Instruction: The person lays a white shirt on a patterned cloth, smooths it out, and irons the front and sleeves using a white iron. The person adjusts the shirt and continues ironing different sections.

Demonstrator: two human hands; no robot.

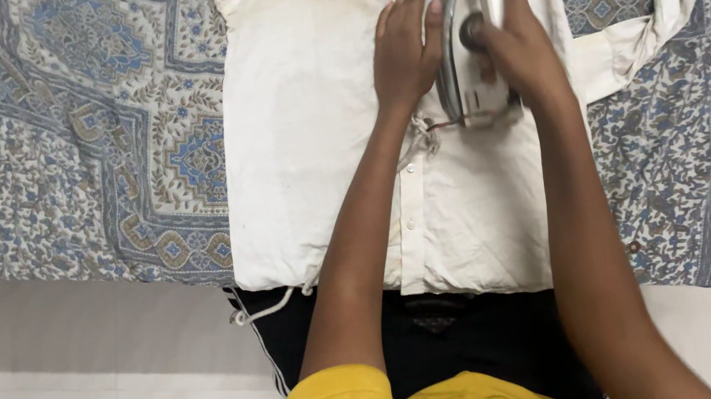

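The right hand (521, 34) is wrapped around the electric iron (470, 48) from its right; the left hand (404, 45), fingers spread, presses its left side atop the white shirt (312, 119).

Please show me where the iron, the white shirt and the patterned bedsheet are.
iron (472, 43): head view, on its metal body.
white shirt (316, 138): head view, on its front panel.
patterned bedsheet (52, 136): head view, on the bare left part.

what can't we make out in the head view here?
- Iron soleplate: tipped on its side, behind both hands.
- Right hand palm: hidden against the iron.
- Shirt collar: cut off by the top edge.
- Iron's cord: too thin to follow past the left hand.
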